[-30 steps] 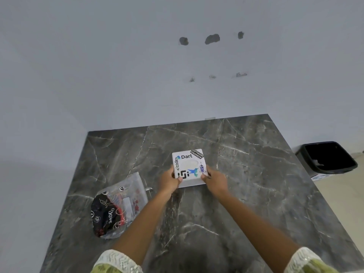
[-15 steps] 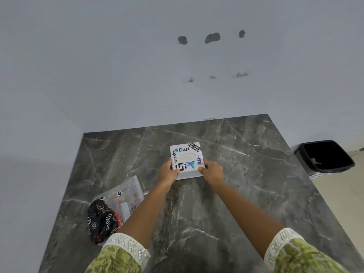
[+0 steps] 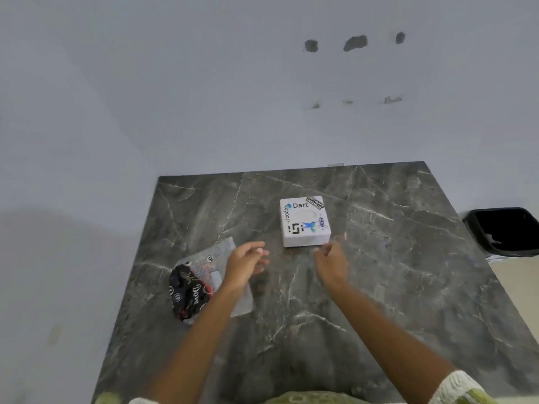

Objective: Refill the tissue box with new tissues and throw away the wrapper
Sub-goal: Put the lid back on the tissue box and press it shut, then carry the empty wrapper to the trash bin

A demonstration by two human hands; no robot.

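A square white tissue box [image 3: 304, 221] with stickers on its lid stands on the dark marble table [image 3: 379, 287], toward the back. A crumpled plastic wrapper [image 3: 192, 287], black and clear with printed lettering, lies at the table's left. My left hand [image 3: 245, 265] hovers between the wrapper and the box, fingers apart, holding nothing. My right hand [image 3: 331, 262] is just in front of the box's near right corner, fingers loosely spread, off the box.
A black waste bin [image 3: 504, 231] with a dark liner stands on the floor beyond the table's right edge. A plain wall with a few chipped spots rises behind the table.
Both hands have let go of the tissue box and drawn back toward me. The left hand has shifted left, nearer the wrapper. The box stays on the table.
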